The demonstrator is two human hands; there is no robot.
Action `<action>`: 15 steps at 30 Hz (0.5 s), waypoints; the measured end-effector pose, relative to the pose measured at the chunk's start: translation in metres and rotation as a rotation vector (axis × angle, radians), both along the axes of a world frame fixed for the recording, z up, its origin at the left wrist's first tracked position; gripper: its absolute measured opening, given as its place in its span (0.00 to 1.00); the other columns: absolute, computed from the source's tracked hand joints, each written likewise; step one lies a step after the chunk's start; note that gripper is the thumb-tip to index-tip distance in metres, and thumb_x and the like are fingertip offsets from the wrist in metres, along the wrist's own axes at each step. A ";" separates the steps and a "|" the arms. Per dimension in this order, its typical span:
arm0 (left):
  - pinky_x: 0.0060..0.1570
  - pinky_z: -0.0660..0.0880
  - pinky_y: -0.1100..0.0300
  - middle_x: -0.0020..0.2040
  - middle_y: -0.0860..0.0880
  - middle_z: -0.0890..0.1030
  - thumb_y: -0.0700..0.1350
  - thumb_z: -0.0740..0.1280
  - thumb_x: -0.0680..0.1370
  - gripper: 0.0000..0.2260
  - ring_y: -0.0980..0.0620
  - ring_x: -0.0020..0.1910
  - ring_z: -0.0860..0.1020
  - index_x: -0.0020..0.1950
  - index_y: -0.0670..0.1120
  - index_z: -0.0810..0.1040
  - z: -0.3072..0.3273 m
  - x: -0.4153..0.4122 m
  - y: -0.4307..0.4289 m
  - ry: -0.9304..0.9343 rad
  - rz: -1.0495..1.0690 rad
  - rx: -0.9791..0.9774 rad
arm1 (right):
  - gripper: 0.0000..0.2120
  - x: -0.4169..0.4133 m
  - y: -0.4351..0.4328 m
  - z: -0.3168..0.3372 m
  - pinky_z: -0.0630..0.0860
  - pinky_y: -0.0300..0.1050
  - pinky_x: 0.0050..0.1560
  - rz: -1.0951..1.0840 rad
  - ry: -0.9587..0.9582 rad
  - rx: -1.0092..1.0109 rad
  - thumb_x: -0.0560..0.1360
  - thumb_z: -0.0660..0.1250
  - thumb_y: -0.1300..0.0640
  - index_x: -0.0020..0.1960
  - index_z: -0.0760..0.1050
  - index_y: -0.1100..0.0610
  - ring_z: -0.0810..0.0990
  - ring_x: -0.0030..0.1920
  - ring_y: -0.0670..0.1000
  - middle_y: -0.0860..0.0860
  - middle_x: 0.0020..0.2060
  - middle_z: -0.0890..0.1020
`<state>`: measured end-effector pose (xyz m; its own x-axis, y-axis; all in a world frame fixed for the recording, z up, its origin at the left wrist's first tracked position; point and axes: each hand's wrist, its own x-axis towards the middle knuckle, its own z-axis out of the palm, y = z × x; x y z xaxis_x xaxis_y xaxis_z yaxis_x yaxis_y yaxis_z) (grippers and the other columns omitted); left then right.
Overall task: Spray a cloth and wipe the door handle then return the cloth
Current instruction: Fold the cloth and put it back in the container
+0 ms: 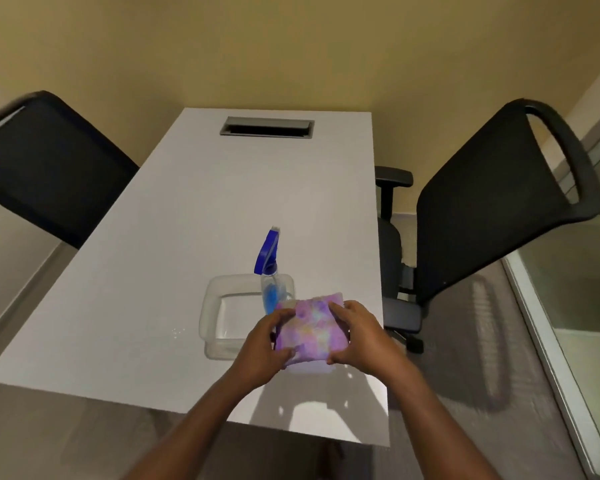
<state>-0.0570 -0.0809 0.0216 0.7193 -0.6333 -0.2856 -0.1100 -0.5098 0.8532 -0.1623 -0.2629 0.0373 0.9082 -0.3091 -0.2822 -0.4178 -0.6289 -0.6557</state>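
Note:
A folded purple and pink cloth [310, 327] is held between both hands just above the white table [174, 237], near its front right corner. My left hand [262, 348] grips the cloth's left edge and my right hand [359, 337] grips its right edge. A clear spray bottle with a blue trigger head [268, 258] stands upright in the far right corner of a clear plastic tub [212, 306], just behind the cloth. No door handle is in view.
A black office chair [482, 209] stands at the table's right side and another black chair back [45, 164] at the left. A grey cable hatch [266, 126] sits at the table's far end. A glass partition [575, 289] runs along the right.

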 end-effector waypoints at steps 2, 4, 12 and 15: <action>0.42 0.82 0.56 0.61 0.53 0.73 0.39 0.74 0.70 0.25 0.50 0.53 0.77 0.63 0.54 0.72 0.000 0.002 0.005 -0.010 0.050 0.024 | 0.46 0.006 0.003 0.001 0.71 0.42 0.60 0.034 0.003 0.013 0.62 0.80 0.51 0.74 0.61 0.52 0.70 0.62 0.53 0.52 0.65 0.67; 0.40 0.82 0.55 0.60 0.52 0.73 0.37 0.74 0.69 0.25 0.50 0.50 0.78 0.62 0.53 0.73 0.003 0.004 0.014 0.004 0.093 0.041 | 0.43 0.012 0.009 0.002 0.73 0.41 0.56 0.071 -0.010 0.033 0.62 0.80 0.51 0.72 0.65 0.53 0.71 0.55 0.51 0.52 0.59 0.69; 0.33 0.80 0.61 0.58 0.53 0.76 0.35 0.75 0.67 0.25 0.48 0.46 0.80 0.60 0.53 0.76 0.020 0.037 0.073 0.009 0.158 0.184 | 0.41 0.044 0.068 -0.007 0.69 0.30 0.49 0.136 -0.045 0.183 0.62 0.79 0.49 0.70 0.64 0.49 0.68 0.51 0.44 0.48 0.58 0.66; 0.37 0.82 0.58 0.58 0.55 0.77 0.33 0.75 0.66 0.26 0.49 0.46 0.79 0.59 0.54 0.77 0.026 0.063 0.088 -0.042 0.157 0.221 | 0.45 0.061 0.094 -0.009 0.68 0.31 0.57 0.088 -0.086 0.265 0.62 0.80 0.49 0.72 0.59 0.49 0.70 0.60 0.46 0.48 0.62 0.65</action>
<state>0.0058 0.0069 0.0473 0.8180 -0.4386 -0.3722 -0.0482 -0.6970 0.7154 -0.1016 -0.1690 0.0280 0.9524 -0.1539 -0.2632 -0.3048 -0.4623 -0.8327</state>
